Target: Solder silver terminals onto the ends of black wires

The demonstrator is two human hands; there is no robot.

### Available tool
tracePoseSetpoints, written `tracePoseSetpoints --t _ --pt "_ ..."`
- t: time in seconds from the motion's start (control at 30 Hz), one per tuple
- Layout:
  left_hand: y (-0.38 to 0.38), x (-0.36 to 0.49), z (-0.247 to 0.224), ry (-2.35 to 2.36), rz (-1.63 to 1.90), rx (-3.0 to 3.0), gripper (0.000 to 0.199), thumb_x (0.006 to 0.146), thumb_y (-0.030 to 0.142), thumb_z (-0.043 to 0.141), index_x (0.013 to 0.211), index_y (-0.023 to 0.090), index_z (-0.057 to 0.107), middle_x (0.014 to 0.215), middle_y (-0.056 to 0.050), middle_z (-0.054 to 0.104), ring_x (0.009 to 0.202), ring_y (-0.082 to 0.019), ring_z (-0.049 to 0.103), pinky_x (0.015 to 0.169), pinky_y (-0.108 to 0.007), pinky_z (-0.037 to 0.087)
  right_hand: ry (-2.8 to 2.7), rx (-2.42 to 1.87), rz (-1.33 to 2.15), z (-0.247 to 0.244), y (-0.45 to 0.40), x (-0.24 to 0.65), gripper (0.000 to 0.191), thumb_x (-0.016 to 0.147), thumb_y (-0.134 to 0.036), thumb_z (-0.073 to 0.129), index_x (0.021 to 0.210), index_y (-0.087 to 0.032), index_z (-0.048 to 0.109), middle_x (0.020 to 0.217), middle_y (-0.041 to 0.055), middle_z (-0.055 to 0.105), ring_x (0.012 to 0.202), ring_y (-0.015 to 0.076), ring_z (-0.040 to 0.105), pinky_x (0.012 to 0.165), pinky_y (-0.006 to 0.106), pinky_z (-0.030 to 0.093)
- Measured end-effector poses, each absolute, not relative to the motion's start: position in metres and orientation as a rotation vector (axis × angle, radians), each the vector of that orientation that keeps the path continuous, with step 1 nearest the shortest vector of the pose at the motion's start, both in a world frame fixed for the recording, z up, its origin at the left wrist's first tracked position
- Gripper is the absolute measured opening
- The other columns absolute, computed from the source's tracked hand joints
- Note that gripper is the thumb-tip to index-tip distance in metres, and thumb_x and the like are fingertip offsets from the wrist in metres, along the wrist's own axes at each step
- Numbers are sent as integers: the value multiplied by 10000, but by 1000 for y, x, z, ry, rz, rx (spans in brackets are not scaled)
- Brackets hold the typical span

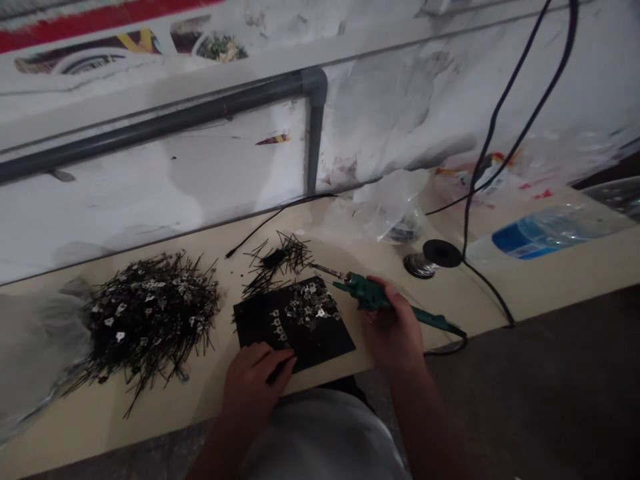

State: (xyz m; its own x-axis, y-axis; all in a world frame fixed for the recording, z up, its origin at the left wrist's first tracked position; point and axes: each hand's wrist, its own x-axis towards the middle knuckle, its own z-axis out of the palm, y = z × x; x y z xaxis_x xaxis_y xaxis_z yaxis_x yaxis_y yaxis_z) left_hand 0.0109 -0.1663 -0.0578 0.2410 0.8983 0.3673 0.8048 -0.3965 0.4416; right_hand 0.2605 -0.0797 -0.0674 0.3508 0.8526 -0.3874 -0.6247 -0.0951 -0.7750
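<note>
My right hand [395,327] is wrapped round a green soldering gun [370,292], whose metal tip points left over a black mat [320,347]. Under the tip lies a heap of small silver metal tabs [313,303]. My left hand [257,377] rests at the mat's near left edge, thumb and forefinger drawn together; whatever is between them is too small to make out. Just beyond those fingertips, several metal tabs [277,323] lie in a row. Short black wires [285,257] are scattered behind the mat.
A large pile of black wires with metal tabs [155,307] sits left, beside a clear plastic bag [40,347]. Rightward are a solder spool [440,253], another plastic bag [395,203] and a bottle with a blue label [530,233]. A black cable [493,133] hangs down on the right.
</note>
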Motion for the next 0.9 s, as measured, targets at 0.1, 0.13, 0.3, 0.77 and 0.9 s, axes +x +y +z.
tracePoseSetpoints --t 0.1,0.13,0.3,0.77,0.9 --pt "-166 13 -60 1654 871 2320 287 1101 342 600 953 238 823 764 -23 728 696 -171 715 654 -306 553 -272 -1101 1263 -68 -80 260 433 695 -535 908 973 -216 819 772 -12 673 597 108 490 557 296 412" --pt "-167 13 -61 1660 872 2316 288 1100 351 605 951 236 822 767 -26 731 702 -175 718 656 -309 553 -271 -1102 1264 -67 -81 260 440 689 -543 911 971 -219 818 778 -10 677 604 110 497 560 296 419" --pt "-169 13 -63 1676 879 2297 310 1107 389 606 932 238 812 779 -29 737 713 -187 721 689 -330 550 -243 -1115 1256 -64 -80 259 430 634 -553 931 927 -259 821 849 -3 727 683 128 575 566 278 439" --pt "-143 -24 -33 1969 839 1916 285 1047 467 623 1061 245 801 830 -13 670 659 -163 650 628 -282 545 -212 -1141 1274 -59 -80 256 514 530 -546 971 915 -233 837 892 16 782 792 152 685 626 247 535" --pt "-126 -41 -29 2041 643 1887 246 988 385 690 1160 267 819 912 -9 722 711 -172 694 633 -279 521 -204 -1149 1272 -59 -79 256 477 534 -522 964 891 -237 828 896 15 791 799 174 715 599 256 536"
